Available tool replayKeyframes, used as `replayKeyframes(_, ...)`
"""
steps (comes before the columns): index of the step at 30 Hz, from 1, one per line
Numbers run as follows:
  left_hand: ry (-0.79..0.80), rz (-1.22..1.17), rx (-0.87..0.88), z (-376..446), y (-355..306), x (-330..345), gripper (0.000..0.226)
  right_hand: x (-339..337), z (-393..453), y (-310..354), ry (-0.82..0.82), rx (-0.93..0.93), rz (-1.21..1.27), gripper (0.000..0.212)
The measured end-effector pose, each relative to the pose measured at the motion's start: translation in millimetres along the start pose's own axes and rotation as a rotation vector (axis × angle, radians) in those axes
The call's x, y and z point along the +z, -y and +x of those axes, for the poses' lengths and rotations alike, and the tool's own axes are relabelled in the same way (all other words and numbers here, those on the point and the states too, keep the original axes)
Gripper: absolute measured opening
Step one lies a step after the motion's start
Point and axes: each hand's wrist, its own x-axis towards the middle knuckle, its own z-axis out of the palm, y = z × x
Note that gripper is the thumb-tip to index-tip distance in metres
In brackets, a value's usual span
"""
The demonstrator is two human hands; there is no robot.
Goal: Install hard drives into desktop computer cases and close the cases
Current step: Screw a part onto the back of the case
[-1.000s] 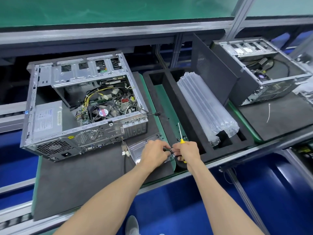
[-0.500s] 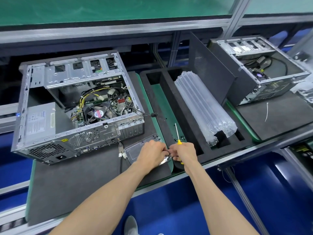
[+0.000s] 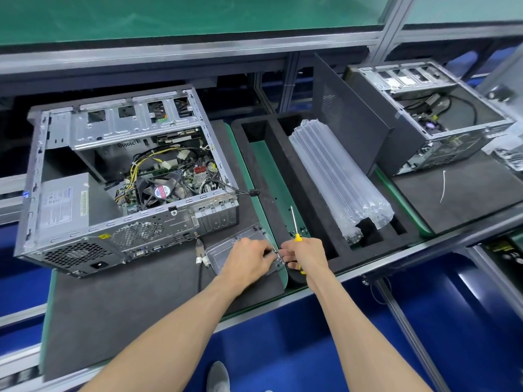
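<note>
An open desktop case (image 3: 124, 179) lies on its side on a dark foam mat (image 3: 135, 301) at the left, its fan, cables and power supply exposed. In front of it a silver hard drive in a metal bracket (image 3: 226, 250) lies flat on the mat. My left hand (image 3: 249, 258) rests on the drive, fingertips pinching something small at its right edge. My right hand (image 3: 304, 254) grips a yellow-handled screwdriver (image 3: 294, 224), whose shaft points away from me, while its fingers meet the left hand at the drive's edge. A second open case (image 3: 433, 120) stands at the right.
A black foam tray (image 3: 283, 176) with long slots sits between the cases and holds a roll of clear air-cushion packing (image 3: 339, 176) and loose screws (image 3: 298, 229). A dark side panel (image 3: 348, 117) leans against the right case. Pliers (image 3: 200, 248) lie beside the drive.
Both hands stay together at the drive's right edge with only small finger movements. The view has shifted a little, so the left case sits further left in frame.
</note>
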Motion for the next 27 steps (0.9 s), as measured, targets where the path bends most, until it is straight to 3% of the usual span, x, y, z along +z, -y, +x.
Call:
replayKeyframes(14, 0.05, 0.167, 0.007, 3.9, -6.2, 6.3, 0.037, 1.0, -2.4, 0.8, 0.001, 0.006, -0.001, 0.016)
replayKeyframes(21, 0.008, 0.166, 0.0, 5.5, -11.4, 5.2, 0.028, 1.2, -4.9, 1.1, 0.009, -0.003, -0.003, 0.016)
replayKeyframes(24, -0.061, -0.059, -0.078, 2.9, -14.2, -4.9, 0.019, 0.8, -4.8, 0.1, 0.015, -0.012, 0.015, 0.017)
replayKeyframes(27, -0.133, -0.663, -0.327, 0.3, -7.0, -24.5, 0.024, 0.7, -4.1, -1.1, 0.026, -0.011, 0.031, 0.016)
